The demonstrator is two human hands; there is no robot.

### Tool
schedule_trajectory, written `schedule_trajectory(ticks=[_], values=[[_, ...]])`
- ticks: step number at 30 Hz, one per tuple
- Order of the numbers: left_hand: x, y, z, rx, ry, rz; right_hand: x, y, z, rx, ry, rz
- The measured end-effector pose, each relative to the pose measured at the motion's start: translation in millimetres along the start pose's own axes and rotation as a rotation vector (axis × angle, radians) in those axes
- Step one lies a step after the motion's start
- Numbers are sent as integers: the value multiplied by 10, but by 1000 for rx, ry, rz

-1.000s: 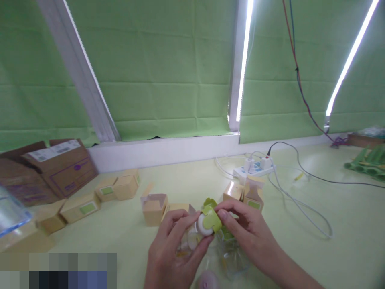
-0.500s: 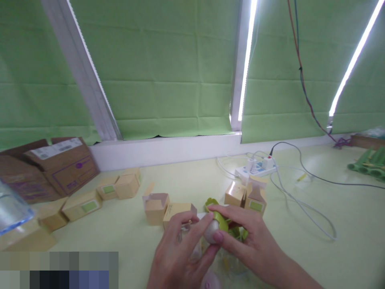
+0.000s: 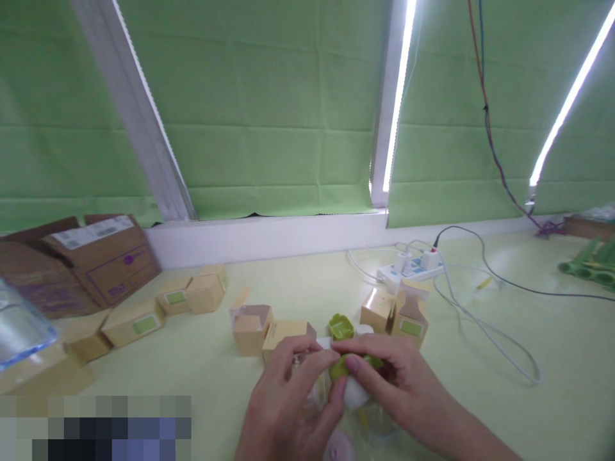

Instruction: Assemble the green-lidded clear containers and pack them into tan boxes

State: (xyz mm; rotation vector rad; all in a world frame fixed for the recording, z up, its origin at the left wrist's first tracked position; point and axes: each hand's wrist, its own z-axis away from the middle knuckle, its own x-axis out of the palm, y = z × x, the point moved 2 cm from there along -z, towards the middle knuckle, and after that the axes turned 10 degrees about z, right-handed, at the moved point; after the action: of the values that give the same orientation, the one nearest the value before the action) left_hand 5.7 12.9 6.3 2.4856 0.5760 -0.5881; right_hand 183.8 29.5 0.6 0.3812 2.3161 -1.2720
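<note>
Between both hands (image 3: 336, 384) — green-white cap (image 3: 348, 378)

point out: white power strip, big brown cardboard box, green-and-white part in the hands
white plastic power strip (image 3: 412, 270), head view, on its top face.
large brown cardboard box (image 3: 103, 256), head view, on its front side.
small green-and-white plastic part (image 3: 346, 378), head view, on its green piece.

Both of the person's hands enter from the lower edge of the view: the left hand (image 3: 288, 400) and the right hand (image 3: 391, 384), each bare, with no glove, ring or watch showing. The nails are short and unpainted (those on the right thumb and forefinger show most clearly). The right forearm (image 3: 461, 435) is uncovered as far as the frame's edge, with no sleeve or cuff in sight, and the left wrist is cut off by the bottom border.
</note>
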Motion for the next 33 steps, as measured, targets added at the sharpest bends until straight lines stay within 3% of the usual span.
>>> schedule_trajectory(ticks=[4,9,13,16,21,26,33], values=[[6,-12,17,-11,-18,-8,44,13,-30,35,-26,-29],[28,-39,80,-44,9,51,18,84,-52,160,57,-104],[90,-49,121,28,-78,44,25,117,-55,222,60,-152],[132,-46,122,30,-104,10,48,94,-45,202,52,-167],[102,-37,85,-60,10,5,29,37,-11,169,17,-258],[45,-41,49,-84,16,27,-16,13,-8,93,-18,-215],[17,-4,11,-27,39,14,-22,-18,-8,-8,21,-107]])
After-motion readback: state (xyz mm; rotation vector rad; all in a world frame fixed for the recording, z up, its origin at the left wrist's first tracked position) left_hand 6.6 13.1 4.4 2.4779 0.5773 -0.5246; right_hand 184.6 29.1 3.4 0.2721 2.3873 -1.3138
